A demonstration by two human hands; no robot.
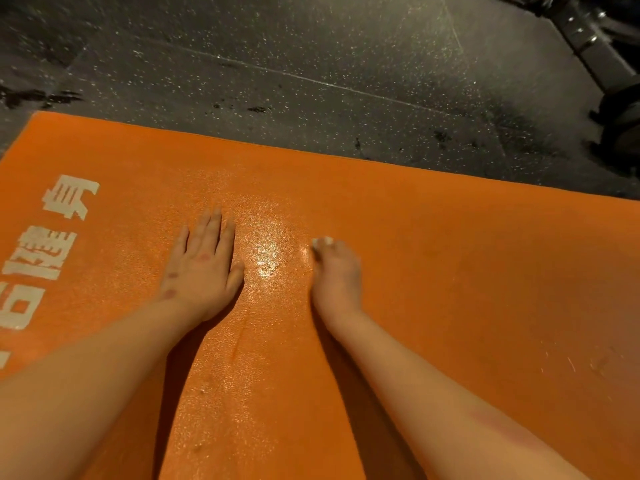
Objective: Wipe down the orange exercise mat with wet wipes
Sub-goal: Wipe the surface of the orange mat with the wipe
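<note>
Speckled floor [311, 57]: dark rubber-like surface with pale flecks. It fills the upper part of the view, with a faint seam line running across it and a few dark smudges near the mat's far edge.

Orange exercise mat [450, 254]: lies flat on the floor and covers the lower two thirds of the view. Its far edge runs on a slant from upper left down to the right. The surface is textured, with small scuffs toward the right.

Left forearm [86, 375] and right forearm [415, 382]: bare, both reaching forward over the mat from the bottom edge.

Gym equipment [588, 39]: dark metal frame with bolts, upper right corner, standing on the floor clear of the mat. Only part of it shows.

White printed characters [45, 251]: a column along the mat's left side.

Left hand [204, 268]: palm down, resting flat on the mat. Grip wide, with the fingers straight and close together, holding nothing.

Right hand [337, 271]: on the mat, near the left hand but apart from it, slightly blurred. Grip narrow, with the fingers curled round the wipe and pressing it to the mat.

Wet sheen [266, 254]: a glossy patch on the mat between the two hands, with paler glisten trailing toward the near edge.

Wet wipe [322, 241]: a small white wad showing at the right fingertips, touching the mat.
</note>
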